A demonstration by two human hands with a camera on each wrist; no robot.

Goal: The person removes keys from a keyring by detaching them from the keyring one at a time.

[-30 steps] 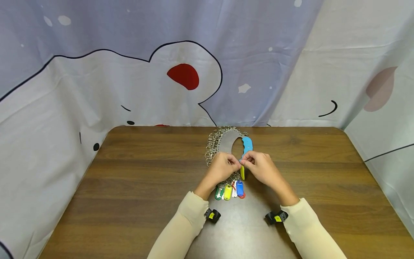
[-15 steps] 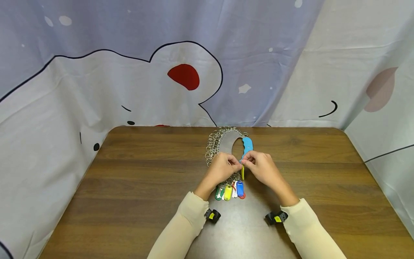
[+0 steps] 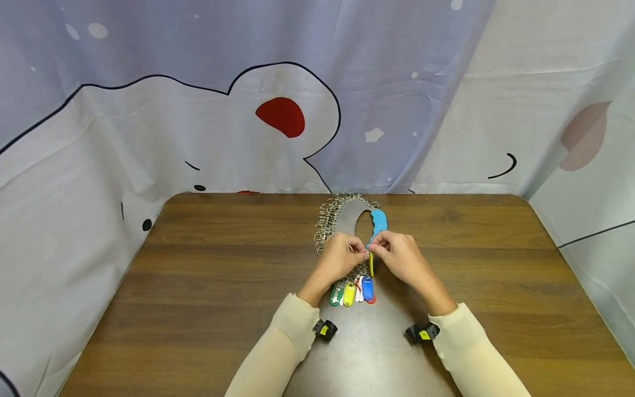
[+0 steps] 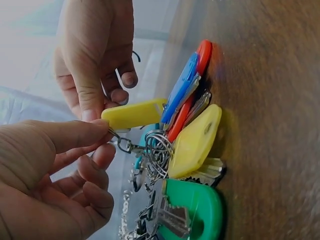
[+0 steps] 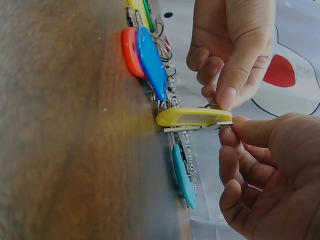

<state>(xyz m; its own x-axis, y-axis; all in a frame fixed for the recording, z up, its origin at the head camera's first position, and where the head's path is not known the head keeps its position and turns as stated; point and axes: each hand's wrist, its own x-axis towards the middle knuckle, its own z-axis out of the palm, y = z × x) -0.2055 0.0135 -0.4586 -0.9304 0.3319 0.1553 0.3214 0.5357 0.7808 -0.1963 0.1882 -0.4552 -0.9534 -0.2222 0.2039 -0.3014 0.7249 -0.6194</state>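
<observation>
Over the middle of the table, the left hand (image 3: 342, 256) pinches a small metal ring (image 4: 114, 134) between thumb and forefinger, its other fingers curled. Close against it, the right hand (image 3: 397, 253) pinches the ring end of a yellow key tag (image 5: 195, 116), beside which a silver key (image 5: 192, 128) shows. A metal clasp (image 4: 131, 147) hangs from the ring the left hand pinches. Whether the tag is linked to that ring is hidden by the fingertips. Just beyond the hands lies a crescent-shaped grey metal plate (image 3: 348, 216) with a blue handle (image 3: 379, 220).
Many metal rings (image 3: 324, 220) line the plate's outer edge. Nearer me lie a green tag (image 4: 200, 207), another yellow tag (image 4: 197, 142), a blue tag (image 4: 181, 85) and a red tag (image 4: 204, 54), with keys. A printed curtain (image 3: 397, 110) hangs behind the wooden table (image 3: 223, 309).
Both hands stay almost where they were, still pinching at the same spot. The held yellow tag has turned slightly; the other things have not moved.
</observation>
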